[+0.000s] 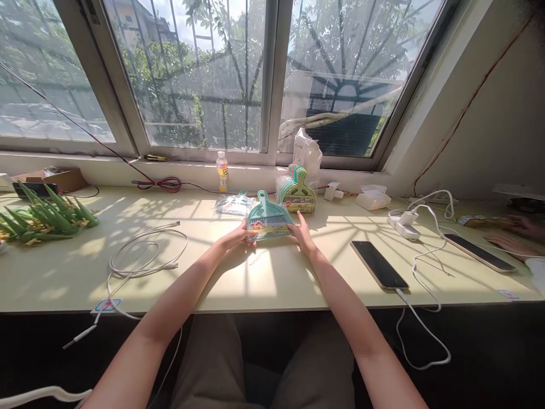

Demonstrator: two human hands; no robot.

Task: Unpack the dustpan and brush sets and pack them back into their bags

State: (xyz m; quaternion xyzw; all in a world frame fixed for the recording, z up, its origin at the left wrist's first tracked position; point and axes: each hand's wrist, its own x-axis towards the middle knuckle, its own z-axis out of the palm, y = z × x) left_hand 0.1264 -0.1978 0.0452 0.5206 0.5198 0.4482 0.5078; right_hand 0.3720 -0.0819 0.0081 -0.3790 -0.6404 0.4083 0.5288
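A small teal dustpan-and-brush set (268,218) in clear wrapping stands tilted on the pale desk (272,278), just in front of me. My left hand (239,236) grips its lower left corner, fingers curled round the edge. My right hand (301,230) holds its lower right corner between thumb and fingers. Behind it, a stack of several more sets (297,190) in green and pastel colours leans upright. One further wrapped set (233,204) lies flat to the left of the stack.
A white cable (147,255) coils at left, near green plastic leaves (46,216). A bottle (222,170) and white bag (307,150) stand by the window. A phone (378,264) on a charger lies at right; farther right, another person's hands (511,236) rest by a second phone (479,253).
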